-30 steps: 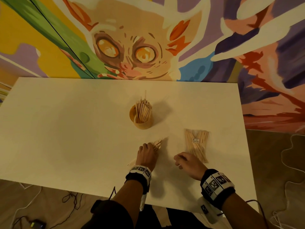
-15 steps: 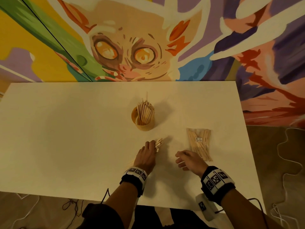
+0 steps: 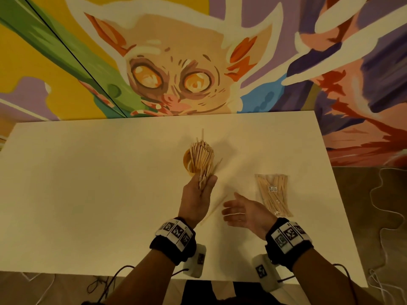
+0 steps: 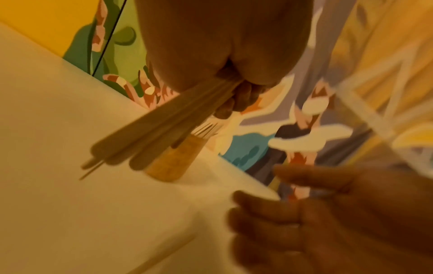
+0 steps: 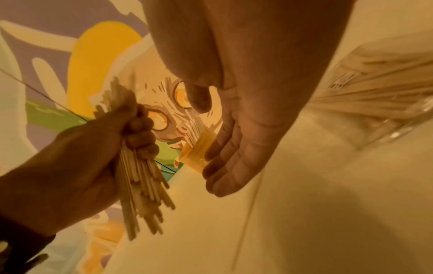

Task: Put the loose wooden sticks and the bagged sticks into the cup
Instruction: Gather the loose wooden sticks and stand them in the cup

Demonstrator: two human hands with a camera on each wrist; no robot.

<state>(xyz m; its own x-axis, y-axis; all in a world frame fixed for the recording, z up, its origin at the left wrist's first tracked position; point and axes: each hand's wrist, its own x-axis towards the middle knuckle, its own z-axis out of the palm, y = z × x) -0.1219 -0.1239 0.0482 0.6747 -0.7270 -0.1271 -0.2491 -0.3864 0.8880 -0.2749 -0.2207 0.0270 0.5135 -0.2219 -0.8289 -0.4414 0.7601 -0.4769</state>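
Observation:
My left hand (image 3: pixel 199 190) is raised off the white table (image 3: pixel 88 194) and grips a bundle of loose wooden sticks (image 3: pixel 203 180), just in front of the tan cup (image 3: pixel 187 160). The cup stands upright with several sticks (image 3: pixel 201 150) in it. In the right wrist view the left hand (image 5: pixel 138 133) has its fingers curled round the bundle (image 5: pixel 140 185). My right hand (image 3: pixel 231 209) hovers open and holds nothing, palm turned left. The bagged sticks (image 3: pixel 274 194) lie flat on the table to its right. One thin stick (image 3: pixel 213 209) lies on the table between the hands.
A painted mural wall (image 3: pixel 198 62) rises right behind the table's far edge. The table's right edge (image 3: pixel 343 205) is close to the bag. Cables lie on the floor (image 3: pixel 387 216) on the right and below the near edge.
My left hand has lifted from the table with the bundle of sticks and moved up to the cup. My right hand has opened and risen, palm turned inward.

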